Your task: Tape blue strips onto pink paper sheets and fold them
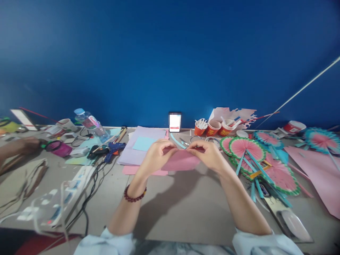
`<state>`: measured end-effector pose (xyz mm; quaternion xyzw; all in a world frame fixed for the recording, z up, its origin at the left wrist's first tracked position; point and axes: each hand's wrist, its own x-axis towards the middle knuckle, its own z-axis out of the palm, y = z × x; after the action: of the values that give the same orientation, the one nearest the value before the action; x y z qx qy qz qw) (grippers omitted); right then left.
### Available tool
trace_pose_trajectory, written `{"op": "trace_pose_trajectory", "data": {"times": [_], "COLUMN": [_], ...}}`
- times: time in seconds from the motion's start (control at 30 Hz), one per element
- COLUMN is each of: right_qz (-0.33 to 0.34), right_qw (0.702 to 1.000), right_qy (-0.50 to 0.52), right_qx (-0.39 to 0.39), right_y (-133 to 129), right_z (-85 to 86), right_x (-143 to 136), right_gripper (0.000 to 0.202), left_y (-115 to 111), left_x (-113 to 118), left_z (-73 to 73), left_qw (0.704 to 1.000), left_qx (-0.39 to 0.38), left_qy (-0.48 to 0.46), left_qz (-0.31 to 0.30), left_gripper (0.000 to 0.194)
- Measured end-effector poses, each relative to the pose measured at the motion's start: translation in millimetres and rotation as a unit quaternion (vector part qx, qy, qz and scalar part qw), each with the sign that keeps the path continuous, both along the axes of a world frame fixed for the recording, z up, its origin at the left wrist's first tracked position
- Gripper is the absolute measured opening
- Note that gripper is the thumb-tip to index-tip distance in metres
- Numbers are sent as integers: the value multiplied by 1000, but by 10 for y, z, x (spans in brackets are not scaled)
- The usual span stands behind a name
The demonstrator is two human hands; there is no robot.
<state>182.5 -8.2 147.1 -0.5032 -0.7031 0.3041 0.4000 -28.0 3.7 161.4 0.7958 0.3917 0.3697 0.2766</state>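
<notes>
Pink sheet held in both hands.
Your left (166, 150) and right (200, 148) hands each pinch the pink sheet's (182, 161) upper edge, fingers closed against thumbs.

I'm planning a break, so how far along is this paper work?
Partway, I think. Looking done: several pleated fans with colored fringes, lying at right. In hand: a pink sheet, pinched by the left hand and right hand. Apparently left: shaping that sheet, which shows no fan form, and perhaps using the flat purple paper.
</notes>
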Motion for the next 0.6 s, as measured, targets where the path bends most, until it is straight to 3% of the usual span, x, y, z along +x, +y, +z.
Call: {"op": "trace_pose_trajectory", "data": {"times": [0.4, 0.6], "right_qz": [2, 34], "right_qw": [999, 997], "right_qy": [21, -59], "right_qx": [-43, -18], "right_y": [61, 48], "right_z": [-25, -3], "right_x": [-1, 0], "right_gripper": [17, 11], "left_y": [17, 12], "left_x": [24, 63], "left_z": [-60, -80], "left_qw": [999, 999], "left_qx": [-13, 6], "left_qy": [-14, 22], "left_qz": [27, 26], "left_gripper": [14, 17]}}
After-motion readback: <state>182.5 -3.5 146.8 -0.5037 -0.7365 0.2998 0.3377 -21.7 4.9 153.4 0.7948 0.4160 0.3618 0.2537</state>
